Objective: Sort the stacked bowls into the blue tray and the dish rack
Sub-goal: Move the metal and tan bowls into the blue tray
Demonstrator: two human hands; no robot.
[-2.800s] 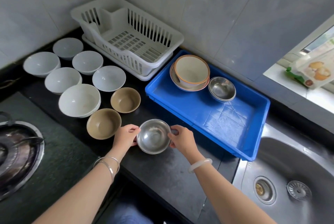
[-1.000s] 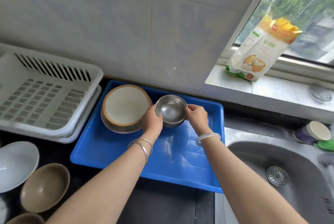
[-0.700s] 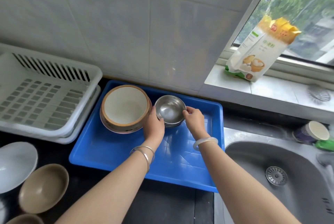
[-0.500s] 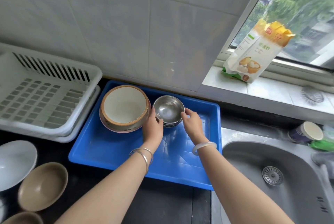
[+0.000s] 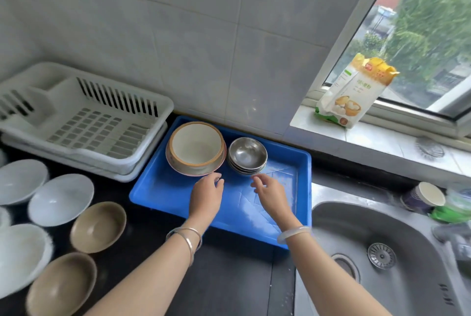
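A stack of steel bowls (image 5: 247,155) stands at the back of the blue tray (image 5: 163,194), next to a cream bowl with a brown rim (image 5: 196,143) nested on a wider dish. My left hand (image 5: 207,194) and my right hand (image 5: 270,192) hover over the tray floor just in front of the steel bowls, fingers apart and holding nothing. The white dish rack (image 5: 84,122) stands to the tray's left and holds no dishes. On the black counter at the left lie white bowls (image 5: 60,199) and two tan bowls (image 5: 98,226) (image 5: 61,284).
A steel sink (image 5: 397,259) lies right of the tray. A flour bag (image 5: 354,90) leans on the windowsill. A paper cup (image 5: 423,197) and a green item (image 5: 451,211) sit at the sink's far rim. Tiled wall runs behind.
Both hands carried a steel bowl from the counter onto the steel stack in the tray, then let go and drew back toward me. The view shifted slightly left.
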